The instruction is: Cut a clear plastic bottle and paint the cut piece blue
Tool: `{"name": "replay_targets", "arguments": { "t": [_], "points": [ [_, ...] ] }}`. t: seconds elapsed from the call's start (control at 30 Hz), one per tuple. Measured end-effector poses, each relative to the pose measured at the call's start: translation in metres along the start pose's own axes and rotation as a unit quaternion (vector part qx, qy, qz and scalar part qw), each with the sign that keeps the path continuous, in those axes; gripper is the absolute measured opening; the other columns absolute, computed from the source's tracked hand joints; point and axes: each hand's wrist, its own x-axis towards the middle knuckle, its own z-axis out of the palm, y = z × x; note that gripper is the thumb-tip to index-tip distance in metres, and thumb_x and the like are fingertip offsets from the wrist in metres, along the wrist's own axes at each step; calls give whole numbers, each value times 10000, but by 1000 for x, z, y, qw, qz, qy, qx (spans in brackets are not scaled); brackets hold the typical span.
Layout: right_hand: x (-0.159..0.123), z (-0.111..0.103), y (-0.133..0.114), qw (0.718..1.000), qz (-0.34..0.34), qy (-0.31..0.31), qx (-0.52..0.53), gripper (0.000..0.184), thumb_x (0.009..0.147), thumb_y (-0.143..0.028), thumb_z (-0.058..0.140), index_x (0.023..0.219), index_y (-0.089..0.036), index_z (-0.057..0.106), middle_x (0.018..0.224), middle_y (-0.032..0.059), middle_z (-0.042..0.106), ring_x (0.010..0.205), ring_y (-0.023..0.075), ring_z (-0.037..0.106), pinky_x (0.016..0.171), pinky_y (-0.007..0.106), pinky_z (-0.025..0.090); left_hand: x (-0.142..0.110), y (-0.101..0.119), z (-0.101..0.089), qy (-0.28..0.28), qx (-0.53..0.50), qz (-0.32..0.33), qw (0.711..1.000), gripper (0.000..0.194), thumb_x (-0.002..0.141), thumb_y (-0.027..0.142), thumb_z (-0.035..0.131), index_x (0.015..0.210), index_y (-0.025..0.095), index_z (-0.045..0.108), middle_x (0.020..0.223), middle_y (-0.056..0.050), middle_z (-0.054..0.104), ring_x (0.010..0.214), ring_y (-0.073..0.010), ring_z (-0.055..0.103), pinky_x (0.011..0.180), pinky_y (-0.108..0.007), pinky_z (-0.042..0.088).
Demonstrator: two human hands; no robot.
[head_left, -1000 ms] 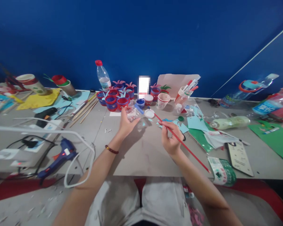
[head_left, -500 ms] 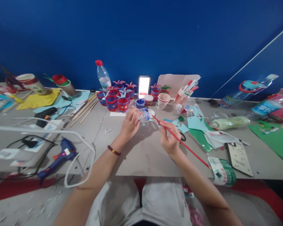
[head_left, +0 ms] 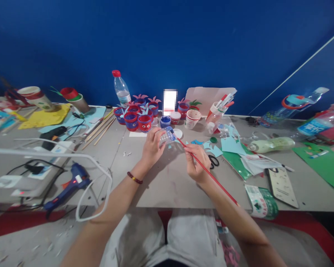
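While our left hand (head_left: 152, 145) gripped the clear plastic cup (head_left: 164, 137) from its left side, our right hand (head_left: 196, 162) was closed around the red handle of a brush (head_left: 221, 187), as one holds a pen. In the head view we had the cup just above the table (head_left: 167, 189), past the middle toward the far edge, tipped on its side with its end turned right. We judged that this tilt offered the end to the bristles and kept our left fingers off the wet part. The long handle slanted back toward the table's near edge, and the tip met the cup's end or came very near it; we could not tell which.

The blue paint jar (head_left: 165, 125) stood open beyond the cup, with a white lid (head_left: 179, 133) just beside it, probably set close for short dips. Painted cups (head_left: 144, 124) crowded near the far edge, left of the jar, likely out of our way. Black scissors (head_left: 217, 159) lay beside our right hand.

The cup looked thin and see-through, with blue around its right end and a clear, ribbed side by our fingers.
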Motion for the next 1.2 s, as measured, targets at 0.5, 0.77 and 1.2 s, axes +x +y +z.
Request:
{"name": "replay_targets", "arguments": {
  "t": [0.5,0.77,1.2],
  "points": [
    [1,0,-2,999,-23,-16,-17,201,933,-128,511,1072,-228,616,907,74,730,850,217,721,750,396,606,-3,3,0,-10,-31,-69,997,545,820,163,693,1289,230,423,1271,-131,502,1241,-281,541,1055,-491,500],
    [5,-4,-4,999,-33,-10,-14,173,910,-120,498,993,-221,611,823,58,694,778,211,695,700,382,604,-2,-2,0,13,-39,-105,994,532,811,158,710,1270,217,447,1261,-129,511,1252,-285,529,1076,-526,480],
    [3,-1,-3,999,-21,18,-17,298,916,-92,523,1152,-232,640,946,86,748,878,222,728,787,394,593,1,-1,-1,4,17,25,1000,543,807,-9,582,1251,264,429,1259,-120,529,1249,-275,560,1032,-503,535]
  ]
}}
